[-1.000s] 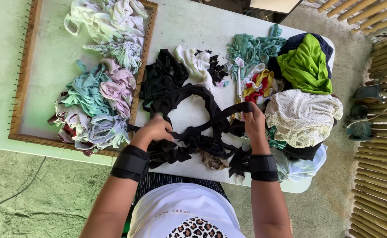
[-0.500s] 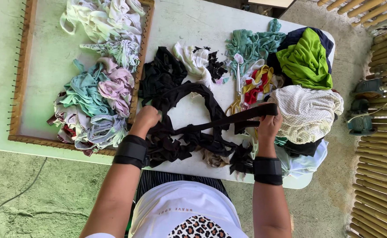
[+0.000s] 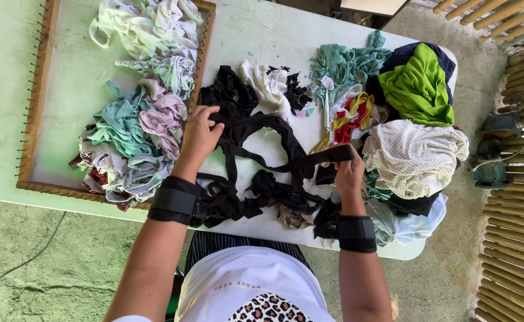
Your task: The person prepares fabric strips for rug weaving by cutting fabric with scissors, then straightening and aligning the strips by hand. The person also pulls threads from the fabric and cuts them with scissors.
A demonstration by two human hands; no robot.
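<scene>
Beside the wooden frame (image 3: pixel 205 53), on the white worktop (image 3: pixel 274 36), a long black fabric strip (image 3: pixel 262 158) loops and tangles, frayed and knotted. Left hand (image 3: pixel 201 134) grip closed on its far end near the frame's edge; right hand (image 3: pixel 350 173) grip closed on the taut band. Scissors (image 3: pixel 324 128) lie just past the strip. Rag piles crowd right of the frame; bare worktop shows inside the loop.

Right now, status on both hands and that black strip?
Left hand gripping black fabric strip by the black pile. Right hand gripping its other end. Scissors lie just behind the strip.
</scene>
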